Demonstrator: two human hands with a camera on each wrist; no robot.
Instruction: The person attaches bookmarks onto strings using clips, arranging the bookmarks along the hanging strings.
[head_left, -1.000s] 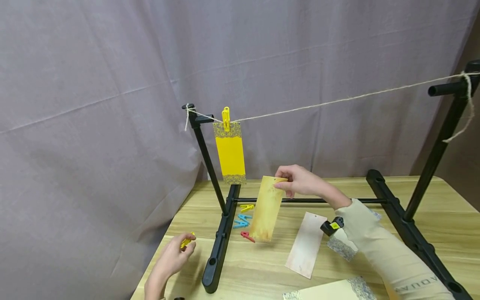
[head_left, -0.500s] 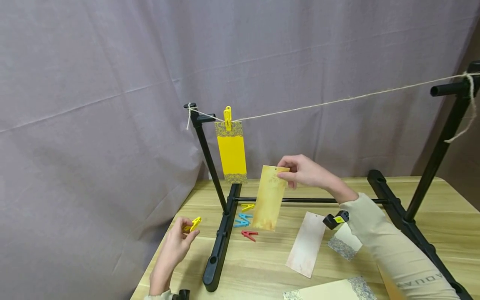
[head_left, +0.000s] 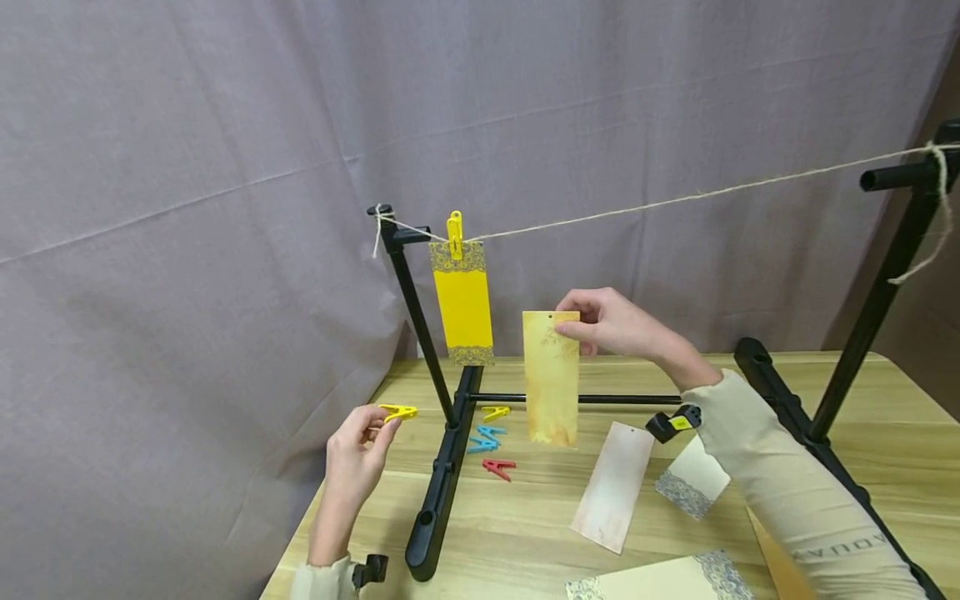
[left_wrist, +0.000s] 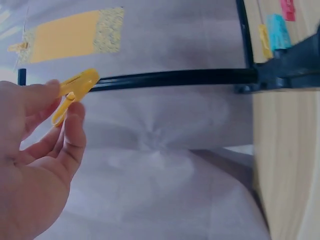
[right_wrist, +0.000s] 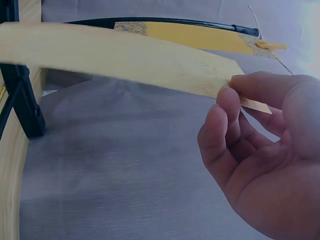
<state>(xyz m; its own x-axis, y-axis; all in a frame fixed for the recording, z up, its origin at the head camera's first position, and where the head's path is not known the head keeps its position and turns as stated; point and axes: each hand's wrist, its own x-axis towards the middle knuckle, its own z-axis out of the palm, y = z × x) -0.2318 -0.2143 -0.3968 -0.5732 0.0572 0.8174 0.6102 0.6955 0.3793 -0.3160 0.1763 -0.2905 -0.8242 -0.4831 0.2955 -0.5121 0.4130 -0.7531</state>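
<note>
My right hand (head_left: 618, 323) pinches a tan paper card (head_left: 551, 379) by its upper right corner, beside a small punched hole. The card hangs upright above the table, below the twine (head_left: 675, 202). In the left wrist view, thumb and fingers of my left hand (left_wrist: 47, 150) squeeze the handles of a yellow clothespin (left_wrist: 80, 82). The left hand is left of the rack's near post (head_left: 420, 333). A bright yellow card (head_left: 461, 308) with lace-patterned ends hangs from the twine under another yellow clothespin (head_left: 455, 236).
On the table lie a yellow clothespin (head_left: 495, 413), blue clothespins (head_left: 486, 439) and a red one (head_left: 498, 468). A pale pinkish card (head_left: 613, 487), a lace-edged white card (head_left: 692, 479) and a cream card (head_left: 660, 581) lie further right. The black rack (head_left: 862, 317) holds the twine.
My right hand has raised the tan card, which now hangs straighter. My left hand has moved up and slightly right with its clothespin, whose tip now points right.
</note>
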